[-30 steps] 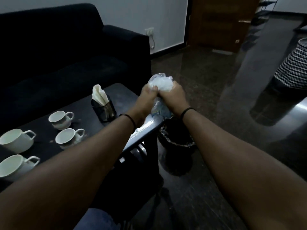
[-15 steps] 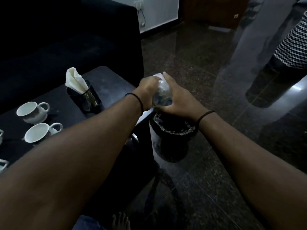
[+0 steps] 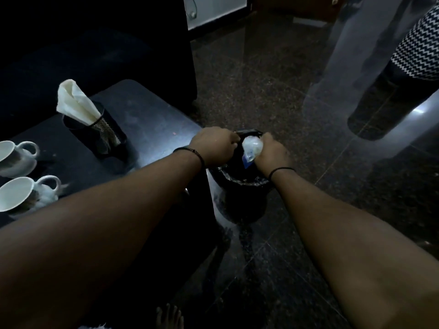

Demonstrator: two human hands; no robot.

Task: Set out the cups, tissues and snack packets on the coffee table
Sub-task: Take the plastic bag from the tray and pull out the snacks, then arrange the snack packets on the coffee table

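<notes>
A crumpled clear plastic wrapper (image 3: pixel 252 148) is held directly over the mouth of a black-lined bin (image 3: pixel 240 186) that stands on the floor just beside the corner of the worktop (image 3: pixel 152 119). The right hand (image 3: pixel 270 154) is closed round the wrapper, its fingers curled into the plastic; a blue edge shows at the wrapper's lower end. The left hand (image 3: pixel 215 146) is bunched at the bin's rim, touching or nearly touching the wrapper; whether its fingers pinch the plastic or the liner cannot be told, as they are hidden behind the knuckles. The wrapper is judged to be empty packaging, compressed so that it fits the narrow bin opening. On the worktop, folded tissues (image 3: pixel 74 103) stand upright in a mesh holder (image 3: pixel 99 136), presumably so that one can be drawn out easily. Two white cups (image 3: pixel 16 194) are seen at the left edge, near each other and well apart from the bin. No snack packets are visible on the worktop.
</notes>
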